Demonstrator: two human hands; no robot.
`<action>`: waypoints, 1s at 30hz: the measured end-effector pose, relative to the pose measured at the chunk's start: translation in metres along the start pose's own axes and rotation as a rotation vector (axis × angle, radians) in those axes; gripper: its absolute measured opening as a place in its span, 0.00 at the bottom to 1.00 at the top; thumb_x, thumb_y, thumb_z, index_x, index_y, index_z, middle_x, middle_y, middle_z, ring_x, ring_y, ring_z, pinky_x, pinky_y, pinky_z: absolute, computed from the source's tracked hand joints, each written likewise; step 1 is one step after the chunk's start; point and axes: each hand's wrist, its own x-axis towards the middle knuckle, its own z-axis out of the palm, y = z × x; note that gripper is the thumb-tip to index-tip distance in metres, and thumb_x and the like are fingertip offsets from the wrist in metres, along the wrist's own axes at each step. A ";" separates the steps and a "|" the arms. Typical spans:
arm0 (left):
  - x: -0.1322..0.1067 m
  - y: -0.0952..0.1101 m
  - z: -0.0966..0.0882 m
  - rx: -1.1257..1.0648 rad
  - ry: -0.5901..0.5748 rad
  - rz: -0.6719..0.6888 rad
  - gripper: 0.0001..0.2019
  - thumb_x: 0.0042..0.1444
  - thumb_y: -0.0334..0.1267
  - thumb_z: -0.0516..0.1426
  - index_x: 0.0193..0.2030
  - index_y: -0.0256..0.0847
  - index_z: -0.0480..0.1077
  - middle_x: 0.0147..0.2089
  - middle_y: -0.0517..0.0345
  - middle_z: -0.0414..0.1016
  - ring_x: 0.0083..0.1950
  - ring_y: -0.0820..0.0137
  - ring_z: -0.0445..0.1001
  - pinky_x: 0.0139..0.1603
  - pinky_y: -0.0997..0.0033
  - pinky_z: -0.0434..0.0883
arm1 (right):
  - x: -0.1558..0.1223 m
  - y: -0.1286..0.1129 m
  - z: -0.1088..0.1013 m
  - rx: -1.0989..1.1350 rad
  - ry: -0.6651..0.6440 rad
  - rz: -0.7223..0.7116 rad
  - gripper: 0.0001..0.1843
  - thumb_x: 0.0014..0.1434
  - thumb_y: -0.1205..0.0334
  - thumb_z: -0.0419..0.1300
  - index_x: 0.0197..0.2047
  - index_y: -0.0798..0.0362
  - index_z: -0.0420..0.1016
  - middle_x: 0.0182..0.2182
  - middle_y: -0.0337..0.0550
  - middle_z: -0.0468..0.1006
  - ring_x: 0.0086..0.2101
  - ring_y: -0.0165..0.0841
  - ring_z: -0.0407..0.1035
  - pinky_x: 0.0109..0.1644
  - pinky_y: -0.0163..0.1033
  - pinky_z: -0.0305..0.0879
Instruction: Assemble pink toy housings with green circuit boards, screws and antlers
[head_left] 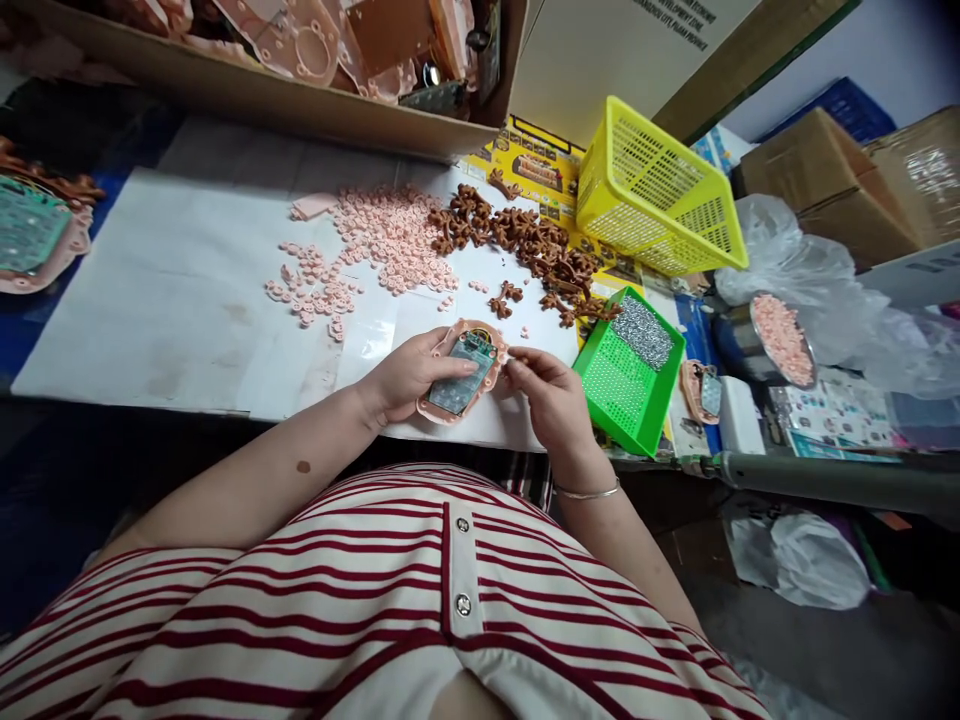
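My left hand [409, 375] is closed on a pink plastic housing [491, 340] fitted with a grey-green circuit board, its thumb lying across the board. My right hand [551, 390] pinches at the housing's right edge; whatever is between those fingertips is too small to make out. Beyond the hands lies a pile of small pink plastic pieces [390, 235], with a looser group of them on its left. To its right is a heap of brown branching plastic parts [536, 240]. A green basket [615, 395] holding small silvery screws [643, 335] stands beside my right hand.
A cardboard box [300, 115] of pink housings stands at the back left. A yellow basket [660, 200] is at the back right. Another housing with a board [701, 392] lies right of the green basket, near a metal container of pink pieces [781, 340]. One more assembly [34, 235] is far left.
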 end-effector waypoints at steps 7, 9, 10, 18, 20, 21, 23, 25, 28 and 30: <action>0.003 -0.001 -0.004 0.025 0.027 -0.049 0.17 0.48 0.35 0.66 0.45 0.32 0.73 0.35 0.49 0.80 0.33 0.67 0.76 0.38 0.67 0.71 | 0.002 -0.009 0.000 0.145 0.109 -0.075 0.15 0.46 0.54 0.75 0.37 0.46 0.80 0.31 0.34 0.77 0.28 0.26 0.71 0.35 0.36 0.72; 0.003 -0.002 -0.004 0.044 0.046 -0.046 0.17 0.48 0.34 0.66 0.45 0.32 0.73 0.35 0.50 0.80 0.32 0.68 0.76 0.38 0.68 0.71 | 0.001 -0.010 0.008 0.123 0.081 -0.075 0.15 0.47 0.53 0.74 0.38 0.46 0.79 0.32 0.35 0.77 0.29 0.26 0.71 0.36 0.37 0.72; 0.003 -0.002 -0.004 0.049 0.056 -0.042 0.16 0.48 0.34 0.65 0.44 0.32 0.73 0.35 0.50 0.80 0.33 0.68 0.76 0.38 0.68 0.71 | 0.001 -0.010 0.011 0.117 0.072 -0.078 0.15 0.48 0.53 0.74 0.38 0.46 0.79 0.32 0.35 0.77 0.29 0.26 0.70 0.37 0.37 0.72; 0.000 -0.001 -0.001 0.112 0.047 -0.051 0.13 0.48 0.32 0.64 0.42 0.34 0.72 0.34 0.52 0.79 0.31 0.68 0.76 0.36 0.69 0.71 | 0.002 -0.011 0.022 0.076 0.087 -0.106 0.16 0.48 0.51 0.74 0.38 0.46 0.79 0.30 0.34 0.75 0.29 0.26 0.68 0.37 0.38 0.70; -0.001 -0.001 0.000 0.127 0.034 -0.054 0.13 0.48 0.32 0.63 0.42 0.35 0.72 0.33 0.53 0.78 0.30 0.69 0.75 0.34 0.68 0.71 | 0.002 -0.012 0.024 0.094 0.096 -0.105 0.17 0.46 0.51 0.75 0.38 0.46 0.79 0.30 0.34 0.75 0.29 0.26 0.68 0.37 0.37 0.70; -0.001 -0.001 0.001 0.133 0.027 -0.058 0.13 0.48 0.33 0.63 0.42 0.35 0.72 0.33 0.53 0.78 0.29 0.69 0.75 0.33 0.68 0.71 | 0.001 -0.012 0.024 0.094 0.100 -0.107 0.17 0.46 0.51 0.75 0.38 0.46 0.80 0.30 0.34 0.75 0.29 0.26 0.68 0.37 0.37 0.70; -0.001 -0.001 0.001 0.140 0.023 -0.066 0.13 0.47 0.33 0.63 0.41 0.35 0.72 0.33 0.52 0.78 0.29 0.69 0.75 0.33 0.69 0.71 | 0.001 -0.012 0.025 0.071 0.109 -0.120 0.17 0.45 0.51 0.76 0.38 0.45 0.80 0.31 0.34 0.76 0.29 0.26 0.68 0.37 0.38 0.70; -0.001 0.000 0.002 0.139 0.021 -0.070 0.14 0.46 0.33 0.63 0.42 0.35 0.72 0.33 0.52 0.79 0.29 0.68 0.76 0.33 0.69 0.71 | 0.002 -0.011 0.024 0.037 0.116 -0.138 0.18 0.45 0.50 0.76 0.38 0.45 0.79 0.31 0.35 0.76 0.30 0.27 0.68 0.37 0.39 0.71; -0.002 0.000 0.002 0.127 0.018 -0.065 0.15 0.47 0.33 0.63 0.43 0.35 0.72 0.33 0.52 0.79 0.29 0.69 0.76 0.33 0.69 0.70 | 0.002 -0.010 0.023 0.016 0.113 -0.138 0.19 0.45 0.49 0.75 0.38 0.45 0.79 0.31 0.35 0.75 0.30 0.28 0.68 0.38 0.39 0.71; -0.002 0.001 0.002 0.116 0.020 -0.068 0.15 0.46 0.32 0.63 0.43 0.35 0.72 0.33 0.53 0.79 0.30 0.69 0.76 0.34 0.69 0.71 | 0.002 -0.009 0.023 0.010 0.106 -0.138 0.18 0.46 0.49 0.75 0.38 0.46 0.79 0.31 0.35 0.75 0.30 0.28 0.68 0.38 0.39 0.71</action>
